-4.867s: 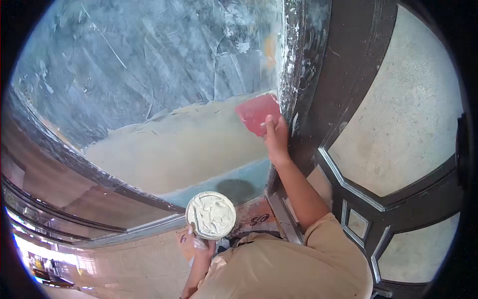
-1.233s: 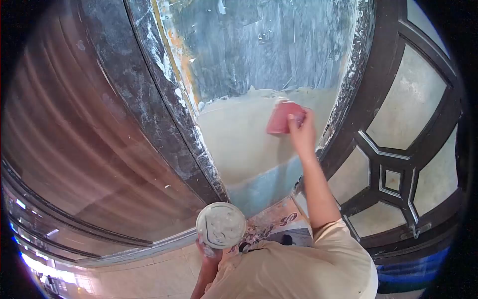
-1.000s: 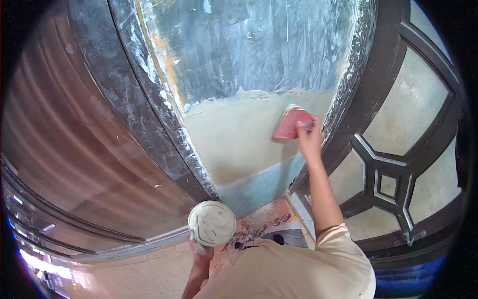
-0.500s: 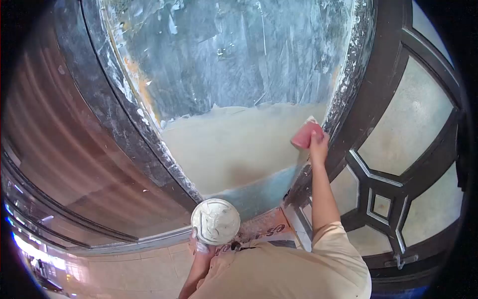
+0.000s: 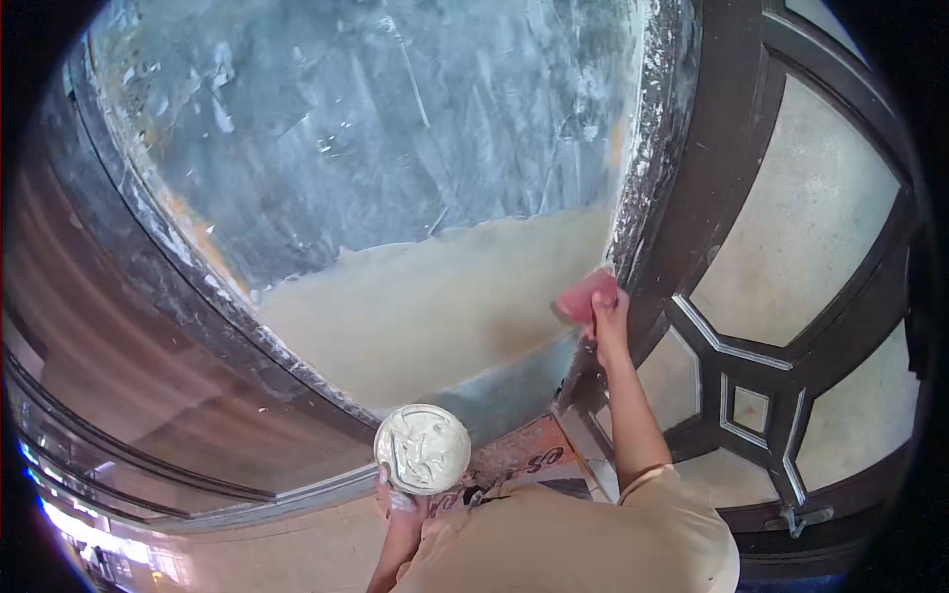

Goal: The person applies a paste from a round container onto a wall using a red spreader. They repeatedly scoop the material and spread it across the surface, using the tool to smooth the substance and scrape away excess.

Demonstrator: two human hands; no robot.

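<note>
My right hand [image 5: 609, 318] presses a red scraper [image 5: 583, 295] flat against a blue-grey wall panel [image 5: 395, 128], low at its right edge beside the dark frame. Cream putty [image 5: 425, 306] covers the panel's lower part. My left hand [image 5: 398, 497] holds up a round tub of whitish putty [image 5: 422, 448] from below, close to my chest.
A dark door frame with frosted glass panes [image 5: 801, 227] stands to the right. Brown ribbed shutter [image 5: 109, 366] lies to the left. Printed paper [image 5: 524, 463] covers the floor at the panel's foot, and pale floor tiles [image 5: 287, 544] lie below.
My right hand has drawn the scraper down the panel's right edge over the last second. The view swung, showing more of the panel. The tub stays held at the same height.
</note>
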